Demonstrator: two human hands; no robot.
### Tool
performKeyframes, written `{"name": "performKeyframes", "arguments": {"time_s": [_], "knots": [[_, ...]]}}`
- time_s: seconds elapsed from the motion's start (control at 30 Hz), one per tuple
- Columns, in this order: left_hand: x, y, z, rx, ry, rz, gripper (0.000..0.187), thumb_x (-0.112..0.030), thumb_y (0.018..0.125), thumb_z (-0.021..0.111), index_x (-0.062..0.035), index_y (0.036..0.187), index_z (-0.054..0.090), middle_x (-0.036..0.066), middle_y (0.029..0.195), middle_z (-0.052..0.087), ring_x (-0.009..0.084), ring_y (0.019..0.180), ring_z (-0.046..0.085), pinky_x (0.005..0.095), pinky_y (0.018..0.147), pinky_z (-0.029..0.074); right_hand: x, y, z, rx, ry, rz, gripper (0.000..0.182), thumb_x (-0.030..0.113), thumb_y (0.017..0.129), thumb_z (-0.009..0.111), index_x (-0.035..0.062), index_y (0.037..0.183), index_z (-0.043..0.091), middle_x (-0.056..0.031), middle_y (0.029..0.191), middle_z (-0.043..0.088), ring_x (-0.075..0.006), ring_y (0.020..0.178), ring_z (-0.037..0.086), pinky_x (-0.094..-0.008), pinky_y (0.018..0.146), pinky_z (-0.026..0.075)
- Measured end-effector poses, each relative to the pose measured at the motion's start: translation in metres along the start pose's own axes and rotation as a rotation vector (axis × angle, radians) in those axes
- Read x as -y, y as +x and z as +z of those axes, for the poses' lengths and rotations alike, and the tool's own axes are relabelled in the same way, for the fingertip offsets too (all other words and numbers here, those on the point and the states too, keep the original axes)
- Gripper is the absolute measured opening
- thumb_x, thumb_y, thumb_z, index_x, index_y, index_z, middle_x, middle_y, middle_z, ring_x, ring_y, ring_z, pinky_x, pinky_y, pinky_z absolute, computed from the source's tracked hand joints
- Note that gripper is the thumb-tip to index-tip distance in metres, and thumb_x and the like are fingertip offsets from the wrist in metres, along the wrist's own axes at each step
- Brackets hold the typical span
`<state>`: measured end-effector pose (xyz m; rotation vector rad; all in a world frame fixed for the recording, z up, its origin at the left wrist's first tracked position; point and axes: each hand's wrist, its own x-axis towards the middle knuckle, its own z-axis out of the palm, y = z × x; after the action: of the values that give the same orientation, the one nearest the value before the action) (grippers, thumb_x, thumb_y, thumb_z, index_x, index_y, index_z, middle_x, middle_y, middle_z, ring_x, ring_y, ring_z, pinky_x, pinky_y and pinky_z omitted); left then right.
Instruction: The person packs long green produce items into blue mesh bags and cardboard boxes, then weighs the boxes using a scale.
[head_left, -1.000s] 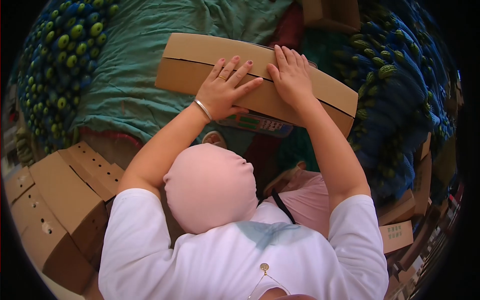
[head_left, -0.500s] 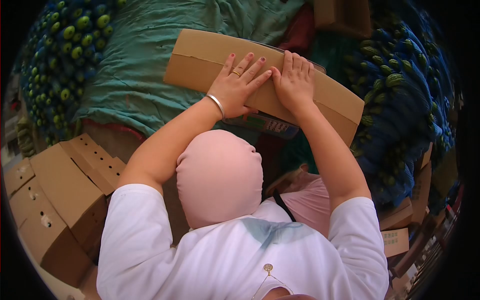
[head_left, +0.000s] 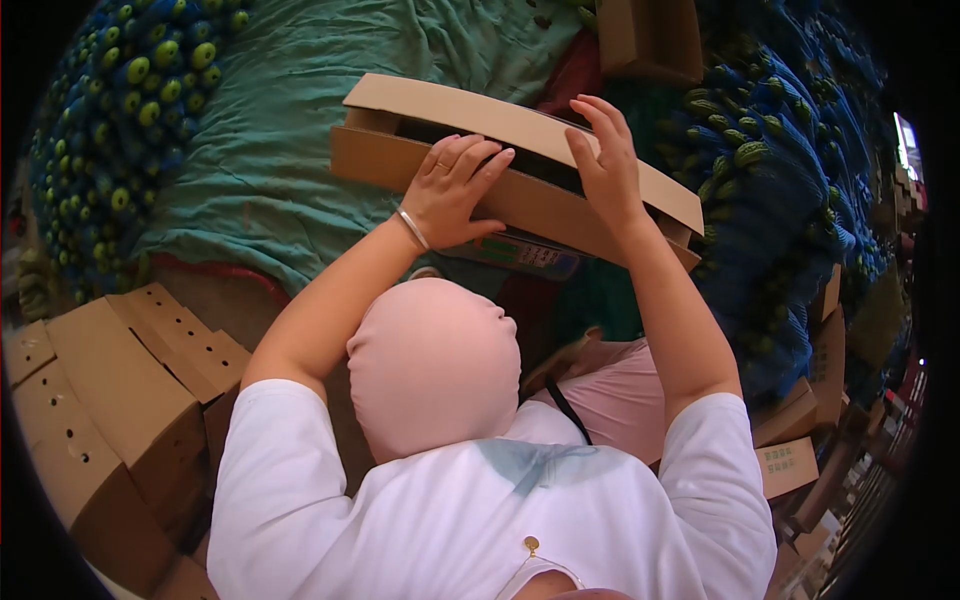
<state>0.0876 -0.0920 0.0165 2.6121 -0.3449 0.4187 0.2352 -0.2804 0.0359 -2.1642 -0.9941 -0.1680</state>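
Observation:
A long cardboard box lies across the view in front of me, its two top flaps parted by a dark gap. My left hand, with a ring and a silver bracelet, rests on the near flap with its fingers spread over the edge of the gap. Above the right part of the gap is my right hand, its fingers apart and holding nothing. A printed label shows on the near side of the box, below my left hand.
Green cloth spreads beneath and behind the box. Netted green produce is heaped at left and right. Cardboard boxes stand at lower left, others at lower right, and an open one at the top.
The flaps, closed together before, have come apart. My right hand has lifted off the box top, and my left hand has shifted slightly left and down.

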Motion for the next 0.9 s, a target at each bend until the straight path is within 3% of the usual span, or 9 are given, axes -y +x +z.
{"name": "performKeyframes", "arguments": {"time_s": [0.03, 0.13, 0.23, 0.33, 0.47, 0.53, 0.67, 0.87, 0.9], "knots": [[-0.006, -0.003, -0.006, -0.125, 0.029, 0.018, 0.076, -0.033, 0.057, 0.079, -0.0111, 0.124, 0.051, 0.005, 0.113, 0.048, 0.0259, 0.108, 0.045, 0.0447, 0.098, 0.032, 0.014, 0.001, -0.022, 0.079, 0.177, 0.107, 0.035, 0.022, 0.087, 0.058, 0.004, 0.116, 0.056, -0.0104, 0.118, 0.055, -0.0259, 0.107, 0.052, -0.0368, 0.093, 0.041], [-0.017, -0.018, 0.002, -0.263, 0.11, 0.031, 0.064, -0.03, 0.061, 0.077, -0.0125, 0.118, 0.054, 0.004, 0.107, 0.049, 0.0232, 0.1, 0.046, 0.0424, 0.093, 0.034, 0.034, 0.001, -0.049, 0.318, 0.341, 0.278, 0.024, 0.018, 0.089, 0.057, 0.0018, 0.105, 0.061, -0.0116, 0.108, 0.062, -0.0273, 0.098, 0.061, -0.0342, 0.088, 0.047], [-0.022, -0.02, 0.009, -0.324, 0.118, 0.014, 0.051, -0.024, 0.063, 0.076, -0.0145, 0.108, 0.055, 0.002, 0.103, 0.051, 0.0215, 0.097, 0.047, 0.0405, 0.089, 0.034, 0.018, 0.001, -0.034, 0.638, -0.257, 0.083, 0.036, 0.022, 0.084, 0.061, 0.0027, 0.114, 0.056, -0.0172, 0.114, 0.058, -0.0314, 0.107, 0.056, -0.0372, 0.091, 0.044], [-0.024, -0.022, 0.011, -0.341, 0.134, -0.001, 0.047, -0.023, 0.064, 0.076, -0.0155, 0.105, 0.055, 0.001, 0.101, 0.052, 0.0207, 0.096, 0.047, 0.0402, 0.088, 0.033, -0.017, 0.003, -0.008, 0.803, -0.226, 0.185, 0.048, 0.027, 0.08, 0.066, 0.0038, 0.119, 0.053, -0.0187, 0.118, 0.056, -0.0339, 0.111, 0.053, -0.04, 0.093, 0.043], [-0.024, -0.021, 0.013, -0.349, 0.143, -0.011, 0.045, -0.022, 0.064, 0.075, -0.0156, 0.104, 0.056, 0.001, 0.1, 0.052, 0.0205, 0.095, 0.048, 0.04, 0.088, 0.033, -0.021, -0.009, 0.004, 0.822, -0.32, 0.14, 0.054, 0.032, 0.077, 0.068, 0.0044, 0.121, 0.051, -0.0198, 0.118, 0.055, -0.0354, 0.113, 0.051, -0.0414, 0.095, 0.042], [-0.024, -0.02, 0.013, -0.353, 0.137, -0.009, 0.045, -0.022, 0.064, 0.075, -0.0157, 0.104, 0.056, 0.001, 0.1, 0.052, 0.0205, 0.095, 0.048, 0.04, 0.088, 0.033, -0.026, -0.016, 0.003, 0.664, -0.371, 0.219, 0.056, 0.033, 0.078, 0.068, 0.0038, 0.122, 0.05, -0.0198, 0.119, 0.054, -0.0354, 0.112, 0.052, -0.0418, 0.094, 0.043], [-0.025, -0.021, 0.013, -0.35, 0.157, -0.008, 0.044, -0.021, 0.064, 0.074, -0.0159, 0.103, 0.056, 0.001, 0.099, 0.052, 0.0204, 0.094, 0.049, 0.0398, 0.088, 0.034, -0.03, -0.005, 0.016, 0.768, -0.464, 0.328, 0.061, 0.033, 0.076, 0.07, 0.0019, 0.123, 0.048, -0.0218, 0.118, 0.054, -0.0375, 0.111, 0.052, -0.0425, 0.093, 0.043], [-0.027, -0.023, 0.013, -0.359, 0.144, -0.018, 0.043, -0.019, 0.063, 0.073, -0.0159, 0.103, 0.056, 0.001, 0.1, 0.053, 0.0207, 0.095, 0.049, 0.04, 0.088, 0.034, -0.007, -0.007, 0.005, 0.635, -0.515, 0.14, 0.052, 0.032, 0.075, 0.07, 0.004, 0.116, 0.053, -0.0158, 0.114, 0.056, -0.0326, 0.108, 0.054, -0.041, 0.089, 0.046], [-0.027, -0.024, 0.013, -0.361, 0.143, -0.015, 0.043, -0.019, 0.063, 0.073, -0.016, 0.103, 0.056, 0.001, 0.1, 0.053, 0.0207, 0.095, 0.049, 0.04, 0.088, 0.034, 0.011, 0.001, 0.003, 0.553, -0.43, -0.014, 0.05, 0.03, 0.074, 0.071, 0.0049, 0.114, 0.053, -0.0139, 0.11, 0.056, -0.0311, 0.105, 0.055, -0.04, 0.087, 0.047]]}}
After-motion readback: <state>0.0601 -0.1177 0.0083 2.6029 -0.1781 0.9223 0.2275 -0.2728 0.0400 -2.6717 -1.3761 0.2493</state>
